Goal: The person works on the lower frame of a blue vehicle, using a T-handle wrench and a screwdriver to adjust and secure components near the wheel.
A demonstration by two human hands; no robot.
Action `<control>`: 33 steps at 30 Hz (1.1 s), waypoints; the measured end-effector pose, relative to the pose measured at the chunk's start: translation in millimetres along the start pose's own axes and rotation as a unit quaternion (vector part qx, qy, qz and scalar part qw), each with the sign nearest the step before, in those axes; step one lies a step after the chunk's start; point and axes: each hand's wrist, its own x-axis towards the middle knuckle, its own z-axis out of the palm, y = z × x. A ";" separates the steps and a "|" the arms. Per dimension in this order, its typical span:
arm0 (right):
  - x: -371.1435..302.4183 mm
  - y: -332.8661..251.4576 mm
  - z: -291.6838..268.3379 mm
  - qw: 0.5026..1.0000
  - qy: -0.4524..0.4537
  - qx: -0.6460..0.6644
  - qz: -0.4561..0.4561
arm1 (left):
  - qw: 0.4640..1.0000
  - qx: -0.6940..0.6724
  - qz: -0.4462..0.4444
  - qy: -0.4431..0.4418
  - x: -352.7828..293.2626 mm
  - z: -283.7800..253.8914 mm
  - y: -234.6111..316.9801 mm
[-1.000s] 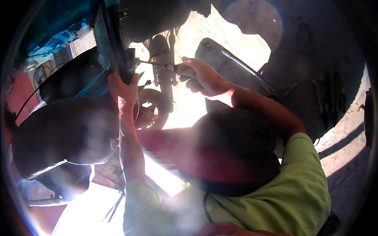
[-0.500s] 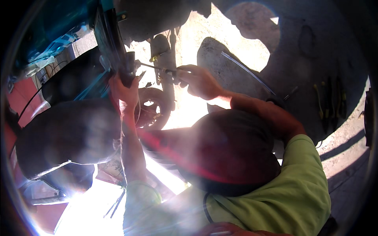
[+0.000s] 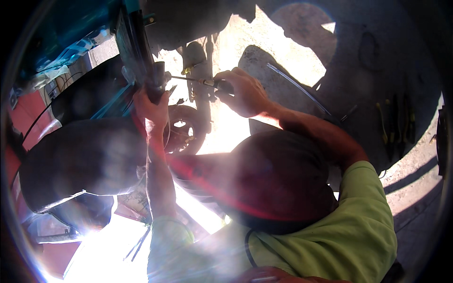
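Observation:
My right hand [image 3: 243, 92] is wrapped round the dark handle of a screwdriver [image 3: 188, 79]. Its thin shaft points left, and the tip meets a dark cylindrical part [image 3: 158, 75] beside a long upright dark bar [image 3: 134, 37]. Around the lower end of that part my left hand [image 3: 153, 107] is closed, thumb on the side facing the screwdriver. Glare and shadow hide the exact spot where the tip touches. A thin pale cable [image 3: 167, 134] hangs down by my left wrist.
A small wheel [image 3: 186, 129] lies below my hands. To the right, a long metal rod [image 3: 297, 85] and several pliers [image 3: 391, 122] rest on shaded ground. Teal bodywork [image 3: 71, 33] fills the upper left, with a dark padded seat [image 3: 85, 160] below it.
My right hand has moved slightly right, and its fingers have turned on the screwdriver handle. My left hand stays on the dark part, almost unmoved.

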 end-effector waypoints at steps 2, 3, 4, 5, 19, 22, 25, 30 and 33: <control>5.6 1.6 2.4 0.990 -0.057 0.089 0.088 | 1.000 0.005 -0.001 0.002 0.1 1.5 -0.7; 7.2 1.9 3.4 0.979 -0.085 0.134 0.132 | 1.000 0.007 -0.002 0.003 0.1 2.2 -1.2; 9.5 -2.7 -0.4 0.964 -0.119 0.167 0.170 | 1.000 0.009 0.001 0.007 -0.3 1.1 -2.3; 12.6 -9.3 -7.6 0.946 -0.152 0.199 0.208 | 1.000 0.011 0.004 0.010 -0.7 0.3 -3.3; 6.3 -4.2 13.8 0.992 -0.115 0.028 0.050 | 1.000 -0.004 -0.016 0.006 0.9 -0.7 7.5; 1.1 -14.9 5.3 0.994 -0.005 -0.091 -0.061 | 1.000 -0.002 -0.029 0.002 -0.4 -2.5 6.1; 2.1 -10.5 9.8 0.997 0.047 -0.025 -0.048 | 0.999 -0.005 -0.033 0.001 0.9 -3.3 8.9; 14.6 5.7 16.5 0.923 -0.151 0.283 0.212 | 1.000 0.003 -0.026 0.004 1.1 -1.7 8.2; 17.9 -9.1 7.9 0.840 -0.168 0.402 0.324 | 1.000 -0.006 -0.021 0.014 -0.2 -2.1 7.0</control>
